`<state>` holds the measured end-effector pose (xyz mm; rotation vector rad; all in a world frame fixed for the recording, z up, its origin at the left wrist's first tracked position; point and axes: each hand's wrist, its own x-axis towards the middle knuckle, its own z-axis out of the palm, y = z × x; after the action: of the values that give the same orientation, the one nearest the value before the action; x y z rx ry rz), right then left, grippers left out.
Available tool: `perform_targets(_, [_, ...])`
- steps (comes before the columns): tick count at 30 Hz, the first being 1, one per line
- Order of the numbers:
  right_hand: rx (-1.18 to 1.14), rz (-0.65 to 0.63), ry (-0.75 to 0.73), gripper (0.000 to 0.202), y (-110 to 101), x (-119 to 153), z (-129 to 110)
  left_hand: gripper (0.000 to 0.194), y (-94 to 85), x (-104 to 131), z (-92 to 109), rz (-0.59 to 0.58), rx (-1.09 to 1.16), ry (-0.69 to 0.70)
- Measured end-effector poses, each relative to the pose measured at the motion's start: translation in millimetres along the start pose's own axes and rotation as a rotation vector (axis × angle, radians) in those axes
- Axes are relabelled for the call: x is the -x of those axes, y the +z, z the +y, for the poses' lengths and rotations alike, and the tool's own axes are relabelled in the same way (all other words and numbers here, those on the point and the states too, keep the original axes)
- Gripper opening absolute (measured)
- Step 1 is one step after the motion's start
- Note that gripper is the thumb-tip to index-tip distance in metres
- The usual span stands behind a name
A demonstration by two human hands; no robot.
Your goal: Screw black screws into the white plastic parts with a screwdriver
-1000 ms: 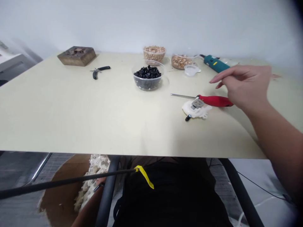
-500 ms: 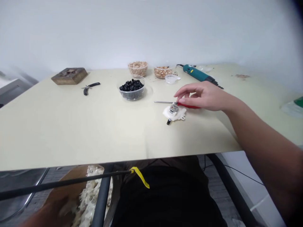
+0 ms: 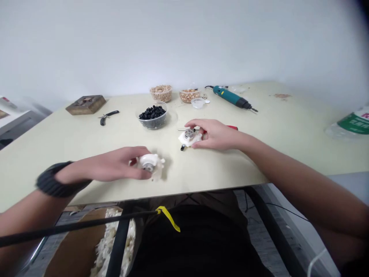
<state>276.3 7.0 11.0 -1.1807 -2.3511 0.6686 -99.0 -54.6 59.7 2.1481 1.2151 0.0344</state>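
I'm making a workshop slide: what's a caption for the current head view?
Left hand holding a white part, right hand at another, red-handled screwdriver close by.

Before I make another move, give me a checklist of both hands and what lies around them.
1. Left hand has its white part: ok, held between thumb and fingers.
2. Right hand is at the second white part: ok, though how firmly it grips, cannot tell.
3. Red screwdriver clear of the right hand: not ok, the hand covers its middle; contact, cannot tell.
4. Small black piece separate from the second white part: cannot tell, it sits right at the near edge.
5. Bowl of black pieces upright: ok.
6. Teal power tool away from both hands: ok, lying farther back on the table.
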Motion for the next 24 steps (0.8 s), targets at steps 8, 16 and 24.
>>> perform_targets(8, [-0.500, 0.110, 0.021, 0.061, 26.0, -7.4, -0.2, 0.061, 5.8, -46.7, 30.2, 0.035, 0.021, -0.036])
perform_targets(16, [-0.701, 0.063, 0.004, 0.034, 30.5, -10.9, -3.5, 0.055, 24.7, -74.7, 3.2, 0.463, -0.391, 0.338])
perform_targets(24, [-0.596, 0.162, 0.159, 0.010, 26.2, -5.2, -6.4, 0.048, 28.8, -43.7, -60.1, 0.485, -0.587, 0.257])
